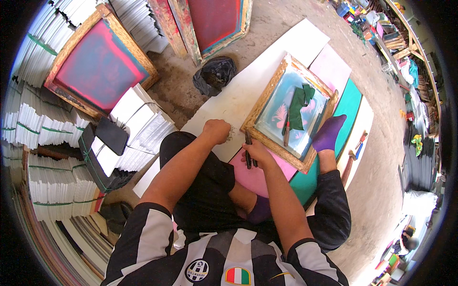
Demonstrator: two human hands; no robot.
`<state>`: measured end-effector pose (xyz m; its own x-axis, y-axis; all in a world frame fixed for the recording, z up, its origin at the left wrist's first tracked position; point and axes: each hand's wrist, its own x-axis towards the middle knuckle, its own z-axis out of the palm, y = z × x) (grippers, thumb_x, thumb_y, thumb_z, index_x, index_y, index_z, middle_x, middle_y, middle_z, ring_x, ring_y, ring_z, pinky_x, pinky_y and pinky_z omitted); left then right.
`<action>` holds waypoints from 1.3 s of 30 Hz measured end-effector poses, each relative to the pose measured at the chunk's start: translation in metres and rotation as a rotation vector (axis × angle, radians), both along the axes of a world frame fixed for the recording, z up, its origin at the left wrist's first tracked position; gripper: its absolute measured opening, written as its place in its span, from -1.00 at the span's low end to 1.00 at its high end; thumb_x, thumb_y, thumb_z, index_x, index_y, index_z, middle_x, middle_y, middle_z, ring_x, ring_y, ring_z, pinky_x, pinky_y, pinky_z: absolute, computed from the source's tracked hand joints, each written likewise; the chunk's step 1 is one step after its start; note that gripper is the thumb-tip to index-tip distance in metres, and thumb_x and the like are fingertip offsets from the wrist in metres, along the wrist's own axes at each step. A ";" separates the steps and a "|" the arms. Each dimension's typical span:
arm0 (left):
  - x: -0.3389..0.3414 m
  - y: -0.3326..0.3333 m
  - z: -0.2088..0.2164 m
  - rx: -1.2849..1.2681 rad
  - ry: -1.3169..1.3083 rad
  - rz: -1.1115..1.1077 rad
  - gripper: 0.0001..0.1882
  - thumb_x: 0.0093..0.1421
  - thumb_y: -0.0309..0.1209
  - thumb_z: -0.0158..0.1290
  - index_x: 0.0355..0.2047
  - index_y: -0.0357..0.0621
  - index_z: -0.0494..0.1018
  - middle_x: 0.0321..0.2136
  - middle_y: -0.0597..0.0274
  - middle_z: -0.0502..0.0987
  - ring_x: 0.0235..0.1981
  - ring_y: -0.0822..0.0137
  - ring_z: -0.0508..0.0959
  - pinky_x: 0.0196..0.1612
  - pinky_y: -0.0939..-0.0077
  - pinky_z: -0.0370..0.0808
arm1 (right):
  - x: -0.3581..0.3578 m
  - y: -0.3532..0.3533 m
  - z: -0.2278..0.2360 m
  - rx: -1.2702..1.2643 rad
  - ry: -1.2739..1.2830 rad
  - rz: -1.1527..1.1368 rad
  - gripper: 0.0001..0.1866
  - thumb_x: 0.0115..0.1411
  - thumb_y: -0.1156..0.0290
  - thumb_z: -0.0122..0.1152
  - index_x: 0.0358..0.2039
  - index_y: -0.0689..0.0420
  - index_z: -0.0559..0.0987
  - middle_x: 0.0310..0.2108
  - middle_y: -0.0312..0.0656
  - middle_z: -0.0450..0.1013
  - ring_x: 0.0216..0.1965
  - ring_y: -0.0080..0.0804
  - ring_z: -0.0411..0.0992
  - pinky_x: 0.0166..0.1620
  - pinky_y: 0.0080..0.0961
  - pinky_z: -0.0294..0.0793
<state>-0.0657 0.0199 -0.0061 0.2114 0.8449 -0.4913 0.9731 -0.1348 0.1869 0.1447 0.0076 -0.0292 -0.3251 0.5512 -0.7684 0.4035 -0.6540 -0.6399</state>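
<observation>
My left hand (217, 131) is closed in a fist over the white board (205, 112); whatever it may hold is hidden. Beside its knuckles lies a small heap of thin metal bits (231, 134), too small to name surely. My right hand (258, 153) grips black-handled pliers (248, 152) at the near left corner of a wooden screen-printing frame (265, 97). On the frame's bluish mesh, marked with pink leaf shapes, rest a dark green cloth (298, 107) and a screwdriver-like tool (286, 135). My purple-socked foot (329, 132) presses against the frame's right side.
Pink (334, 66) and green (350, 102) sheets lie under the frame. A hammer (349, 167) is at right. A black plastic bag (214, 76) stands beyond the board. Another printing frame (102, 66) leans on paper stacks (52, 186) at left.
</observation>
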 end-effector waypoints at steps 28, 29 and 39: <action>0.006 0.003 0.006 -0.047 -0.069 0.038 -0.71 0.11 -0.23 0.17 -0.24 -0.13 0.62 -0.25 -0.02 0.64 -0.20 -0.03 0.65 -0.17 0.06 0.60 | -0.019 -0.023 -0.007 0.630 -0.666 0.180 -0.61 0.30 0.19 0.05 -0.14 0.33 0.50 -0.24 0.36 0.50 -0.15 0.29 0.50 -0.04 0.09 0.46; 0.006 0.004 0.005 -0.052 -0.077 0.024 -0.69 0.12 -0.22 0.18 -0.19 -0.11 0.61 -0.21 0.00 0.63 -0.19 -0.02 0.65 -0.17 0.06 0.59 | -0.018 -0.023 -0.007 0.627 -0.656 0.186 -0.61 0.30 0.19 0.06 -0.14 0.33 0.50 -0.25 0.35 0.50 -0.15 0.29 0.50 -0.04 0.09 0.46; 0.016 0.021 0.000 0.285 -0.217 -0.125 -0.37 0.11 -0.24 0.21 0.22 0.20 0.33 -0.03 0.17 0.54 -0.14 0.06 0.62 -0.17 0.14 0.59 | 0.000 -0.009 0.011 0.622 -0.463 0.215 -0.64 0.16 0.32 0.15 -0.18 0.38 0.55 -0.25 0.36 0.50 -0.12 0.27 0.49 0.00 0.01 0.45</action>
